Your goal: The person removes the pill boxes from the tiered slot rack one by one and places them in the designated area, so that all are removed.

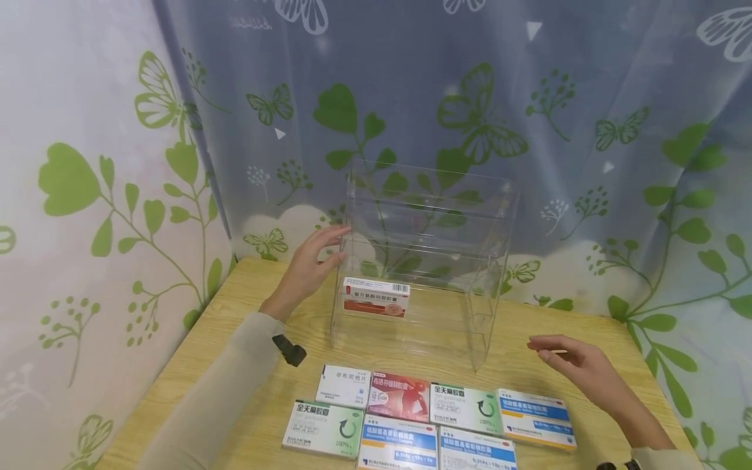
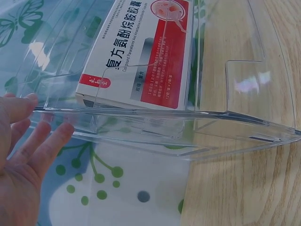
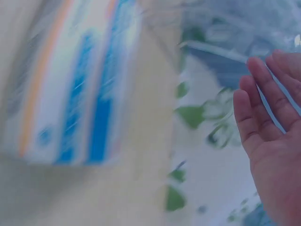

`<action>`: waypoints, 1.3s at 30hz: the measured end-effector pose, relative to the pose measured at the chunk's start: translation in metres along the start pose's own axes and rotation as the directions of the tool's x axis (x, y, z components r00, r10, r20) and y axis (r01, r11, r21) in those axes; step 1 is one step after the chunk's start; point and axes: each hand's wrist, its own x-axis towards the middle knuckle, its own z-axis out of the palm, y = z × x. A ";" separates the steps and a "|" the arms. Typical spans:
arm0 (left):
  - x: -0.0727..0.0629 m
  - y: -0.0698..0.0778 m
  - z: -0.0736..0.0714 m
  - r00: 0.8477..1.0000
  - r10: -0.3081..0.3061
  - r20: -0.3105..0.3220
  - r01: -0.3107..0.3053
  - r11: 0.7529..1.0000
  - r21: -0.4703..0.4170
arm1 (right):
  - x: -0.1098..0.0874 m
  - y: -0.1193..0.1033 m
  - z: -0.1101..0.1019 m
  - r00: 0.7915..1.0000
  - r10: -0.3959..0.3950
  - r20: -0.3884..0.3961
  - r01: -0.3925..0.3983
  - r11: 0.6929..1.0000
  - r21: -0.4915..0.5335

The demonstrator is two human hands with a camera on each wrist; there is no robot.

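A clear acrylic display rack [image 1: 423,248] with stepped shelves stands on the wooden table. One white-and-red medicine box [image 1: 376,307] leans on a lower shelf at its left end. My left hand [image 1: 311,261] is at the rack's left side panel, fingertips and thumb right at its edge with the fingers fairly straight. In the left wrist view, the medicine box [image 2: 146,56] shows through the panel, just beyond the fingers [image 2: 54,139]. My right hand [image 1: 578,369] hovers right of the rack, holding nothing. Its fingers [image 3: 275,103] are extended in the right wrist view.
Several medicine boxes lie in two rows before the rack: a white box [image 1: 343,386], a red box [image 1: 399,396], green-and-white boxes [image 1: 323,427] and blue-and-white boxes [image 1: 536,418]. A patterned curtain [image 1: 411,98] hangs behind the table [image 1: 235,339], and also along its sides.
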 end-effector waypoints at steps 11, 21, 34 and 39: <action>-0.001 -0.003 0.001 1.000 -0.002 -0.003 0.002 1.000 0.003 | 0.048 -0.067 0.014 0.990 -0.125 -0.058 0.131 0.985 0.111; -0.001 -0.004 0.002 1.000 0.000 -0.002 0.000 1.000 0.000 | 0.104 -0.088 0.051 0.978 -0.200 -0.059 0.207 0.966 0.154; 0.000 -0.003 0.001 1.000 0.008 0.004 -0.008 1.000 0.012 | 0.145 -0.104 0.095 0.986 -0.167 -0.015 0.168 0.975 0.147; 0.000 -0.002 0.001 1.000 0.010 0.002 -0.010 1.000 0.017 | 0.153 -0.106 0.107 0.982 -0.189 -0.019 0.190 0.978 0.088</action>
